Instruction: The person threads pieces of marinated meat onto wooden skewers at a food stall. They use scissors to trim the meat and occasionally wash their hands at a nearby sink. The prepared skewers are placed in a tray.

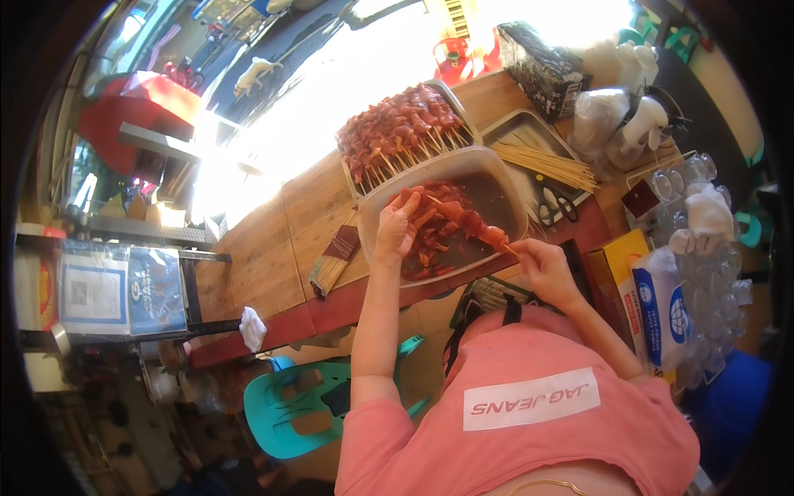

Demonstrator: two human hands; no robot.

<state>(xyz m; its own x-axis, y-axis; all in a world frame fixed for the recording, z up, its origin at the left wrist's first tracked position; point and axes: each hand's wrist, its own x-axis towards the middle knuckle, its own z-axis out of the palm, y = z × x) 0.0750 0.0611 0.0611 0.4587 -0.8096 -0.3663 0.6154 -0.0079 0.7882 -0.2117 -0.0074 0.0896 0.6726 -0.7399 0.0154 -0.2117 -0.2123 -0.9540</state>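
My right hand point(538, 268) pinches the lower end of a bamboo skewer threaded with raw red meat point(474, 224). My left hand point(399, 224) holds meat at the skewer's other end, its thumb and fingers closed together. Both hands are over a pale plastic tub point(518, 197) with loose marinated meat strips point(428, 247) in its left part and dark liquid beside them. Directly behind the tub, a tray holds a deep pile of meat skewers point(403, 127), their bare stick ends towards me.
Bare bamboo sticks point(546, 162) and black-handled scissors point(554, 203) lie on a metal tray right of the tub. A packet of sticks point(335, 260) rests on the wooden table point(260, 248) at left. Boxes and plastic cups point(732, 260) stand at right; a teal chair point(273, 409) is below the table.
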